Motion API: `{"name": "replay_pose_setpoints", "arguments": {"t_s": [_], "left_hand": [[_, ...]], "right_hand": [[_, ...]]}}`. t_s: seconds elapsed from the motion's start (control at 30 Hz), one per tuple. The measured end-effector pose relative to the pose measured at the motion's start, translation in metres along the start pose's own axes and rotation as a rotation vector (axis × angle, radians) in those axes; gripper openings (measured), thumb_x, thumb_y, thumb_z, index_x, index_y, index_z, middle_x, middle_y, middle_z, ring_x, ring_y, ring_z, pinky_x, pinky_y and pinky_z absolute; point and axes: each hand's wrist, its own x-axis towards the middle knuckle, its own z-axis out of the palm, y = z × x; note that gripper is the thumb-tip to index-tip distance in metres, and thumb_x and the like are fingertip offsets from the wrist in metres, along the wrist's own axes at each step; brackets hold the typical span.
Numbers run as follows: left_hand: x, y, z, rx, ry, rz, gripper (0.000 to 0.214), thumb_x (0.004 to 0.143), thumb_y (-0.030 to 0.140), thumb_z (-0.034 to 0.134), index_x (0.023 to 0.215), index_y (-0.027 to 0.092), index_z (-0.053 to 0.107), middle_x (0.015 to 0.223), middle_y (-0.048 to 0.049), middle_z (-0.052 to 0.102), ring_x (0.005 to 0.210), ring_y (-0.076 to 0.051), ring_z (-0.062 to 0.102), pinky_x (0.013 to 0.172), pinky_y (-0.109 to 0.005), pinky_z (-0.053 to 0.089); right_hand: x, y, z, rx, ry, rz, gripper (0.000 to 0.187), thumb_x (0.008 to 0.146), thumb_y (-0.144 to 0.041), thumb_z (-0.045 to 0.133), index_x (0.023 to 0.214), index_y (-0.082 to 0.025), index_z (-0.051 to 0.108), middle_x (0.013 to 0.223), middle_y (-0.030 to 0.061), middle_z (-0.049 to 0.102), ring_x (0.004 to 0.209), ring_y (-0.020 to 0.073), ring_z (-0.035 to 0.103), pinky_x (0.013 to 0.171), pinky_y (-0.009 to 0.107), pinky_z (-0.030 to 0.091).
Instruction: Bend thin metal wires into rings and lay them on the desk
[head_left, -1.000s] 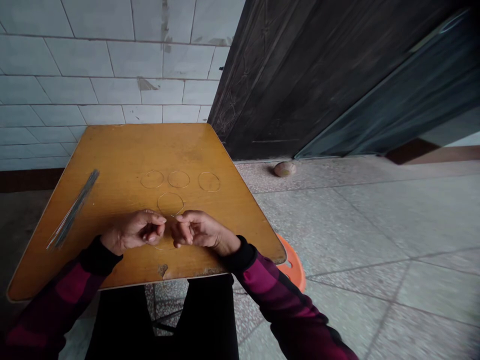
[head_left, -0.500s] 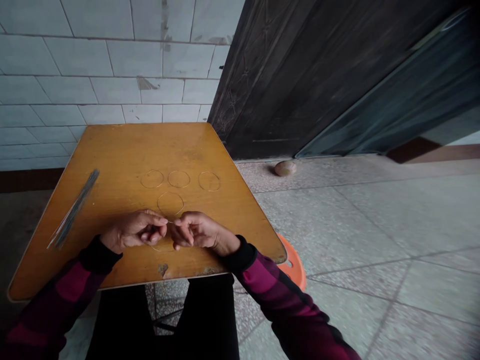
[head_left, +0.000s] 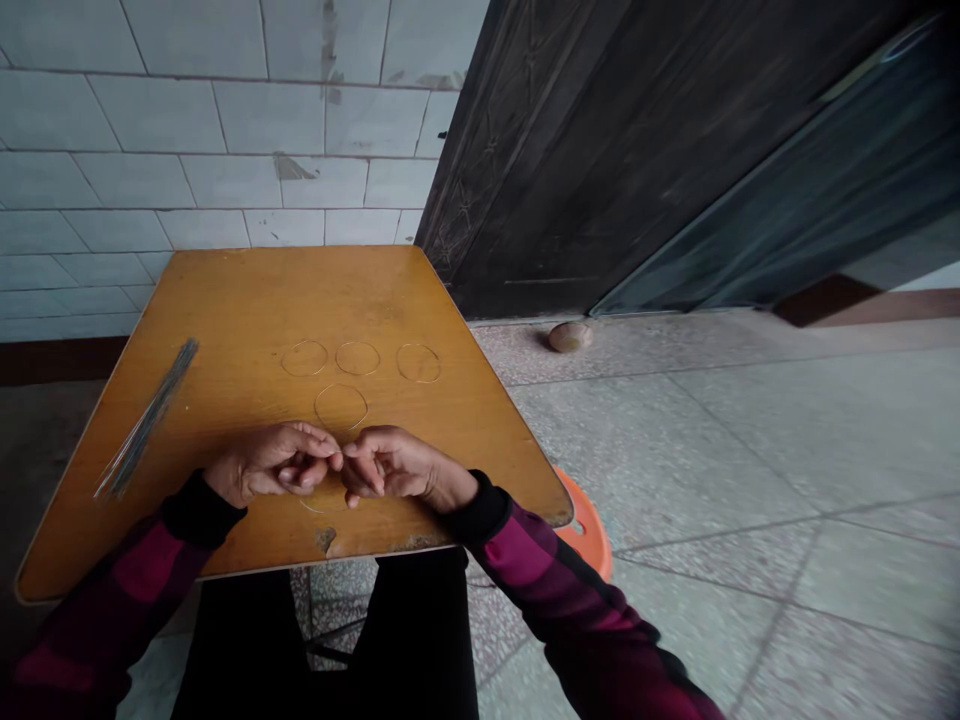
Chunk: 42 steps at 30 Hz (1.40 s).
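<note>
My left hand (head_left: 281, 460) and my right hand (head_left: 394, 463) meet fingertip to fingertip above the near part of the table. Both are closed in a pinch on a thin wire (head_left: 313, 507), whose curved lower part shows beneath my left hand; the rest is hidden by my fingers. Just beyond my hands lies a wire ring (head_left: 366, 412). Farther back, three more rings rest in a row: a left ring (head_left: 326, 358), a middle ring (head_left: 379, 358) and a right ring (head_left: 439, 365). A bundle of straight grey wires (head_left: 154, 415) lies at the table's left side.
The wooden table (head_left: 300, 290) stands close to a tiled wall (head_left: 157, 110). An orange stool (head_left: 589, 525) shows past its right edge. On the floor by the dark door (head_left: 525, 230) sits a rounded stone-like object (head_left: 570, 337).
My left hand has shifted slightly right, so its fingertips now meet those of my right hand. The short span of wire between them is now covered. The rings and bundle have not moved.
</note>
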Motion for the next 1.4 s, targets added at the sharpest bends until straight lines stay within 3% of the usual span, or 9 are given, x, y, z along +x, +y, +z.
{"name": "replay_pose_setpoints", "arguments": {"t_s": [0.27, 0.5, 0.9, 0.97, 1.03, 1.17, 1.23, 1.3, 1.4], "left_hand": [[0.001, 0.000, 0.001, 0.026, 0.058, 0.045, 0.014, 0.070, 0.019, 0.062, 0.064, 0.008, 0.067, 0.040, 0.0021, 0.048, 0.031, -0.001, 0.025, 0.033, -0.014, 0.020], [0.001, 0.000, 0.002, -0.022, 0.088, 0.080, 0.009, 0.071, 0.017, 0.061, 0.068, 0.009, 0.065, 0.041, 0.0046, 0.044, 0.032, -0.001, 0.022, 0.035, -0.013, 0.020], [0.003, -0.002, 0.003, -0.093, 0.114, 0.113, 0.008, 0.069, 0.017, 0.065, 0.070, 0.009, 0.064, 0.041, 0.0060, 0.042, 0.032, -0.001, 0.020, 0.034, -0.012, 0.020], [0.005, -0.003, 0.005, -0.158, 0.147, 0.143, 0.007, 0.070, 0.015, 0.064, 0.070, 0.008, 0.064, 0.041, 0.0061, 0.042, 0.032, 0.000, 0.022, 0.034, -0.012, 0.021], [0.007, -0.004, 0.007, -0.237, 0.210, 0.204, 0.005, 0.073, 0.012, 0.062, 0.070, 0.008, 0.063, 0.043, 0.0057, 0.043, 0.033, -0.001, 0.026, 0.035, -0.011, 0.024], [0.012, -0.007, 0.011, -0.399, 0.353, 0.360, 0.009, 0.081, 0.008, 0.057, 0.073, 0.010, 0.061, 0.052, 0.0028, 0.051, 0.039, -0.003, 0.042, 0.040, -0.012, 0.035], [0.014, -0.009, 0.012, -0.443, 0.386, 0.398, 0.012, 0.085, 0.009, 0.054, 0.075, 0.011, 0.060, 0.057, 0.0014, 0.055, 0.042, -0.004, 0.047, 0.041, -0.014, 0.040], [0.016, -0.009, 0.015, -0.474, 0.402, 0.404, 0.015, 0.087, 0.009, 0.051, 0.075, 0.011, 0.059, 0.061, 0.0000, 0.058, 0.044, -0.005, 0.051, 0.043, -0.015, 0.044], [0.017, -0.009, 0.019, -0.526, 0.435, 0.400, 0.018, 0.089, 0.007, 0.046, 0.077, 0.010, 0.060, 0.065, -0.0030, 0.060, 0.049, -0.006, 0.055, 0.047, -0.015, 0.048]], "right_hand": [[-0.003, -0.006, 0.010, 0.024, 0.141, 0.022, 0.022, 0.081, -0.030, 0.066, 0.080, -0.009, 0.072, 0.056, -0.0018, 0.062, 0.050, 0.0061, 0.055, 0.065, 0.026, 0.059], [-0.002, -0.011, 0.016, 0.072, 0.230, -0.048, 0.022, 0.077, -0.030, 0.077, 0.081, -0.009, 0.072, 0.056, -0.0035, 0.064, 0.050, 0.0047, 0.057, 0.061, 0.022, 0.059], [0.000, -0.010, 0.016, 0.058, 0.296, -0.093, 0.028, 0.071, -0.035, 0.083, 0.080, -0.011, 0.070, 0.063, -0.0040, 0.065, 0.050, 0.0037, 0.054, 0.066, 0.026, 0.057], [0.001, -0.008, 0.016, -0.059, 0.369, -0.141, 0.032, 0.075, -0.043, 0.078, 0.081, -0.013, 0.069, 0.061, -0.0049, 0.060, 0.049, 0.0043, 0.051, 0.066, 0.028, 0.056], [0.003, -0.007, 0.017, -0.337, 0.501, -0.266, 0.035, 0.084, -0.049, 0.066, 0.084, -0.014, 0.069, 0.063, -0.0035, 0.057, 0.054, 0.0070, 0.052, 0.069, 0.030, 0.055], [0.005, -0.005, 0.021, -1.163, 0.744, -0.559, 0.048, 0.090, -0.047, 0.058, 0.128, -0.017, 0.056, 0.107, 0.0119, 0.061, 0.092, 0.0205, 0.060, 0.087, 0.041, 0.053], [0.005, -0.003, 0.021, -1.457, 0.719, -0.597, 0.078, 0.084, -0.051, 0.066, 0.147, -0.018, 0.034, 0.129, 0.0186, 0.049, 0.113, 0.0294, 0.055, 0.095, 0.049, 0.050], [0.007, -0.001, 0.018, -1.628, 0.643, -0.584, 0.101, 0.075, -0.056, 0.073, 0.153, -0.018, 0.020, 0.139, 0.0219, 0.041, 0.125, 0.0367, 0.047, 0.099, 0.053, 0.048], [0.009, 0.002, 0.012, -1.716, 0.586, -0.578, 0.112, 0.070, -0.053, 0.078, 0.154, -0.015, 0.013, 0.142, 0.0241, 0.037, 0.131, 0.0403, 0.041, 0.101, 0.054, 0.048]]}}
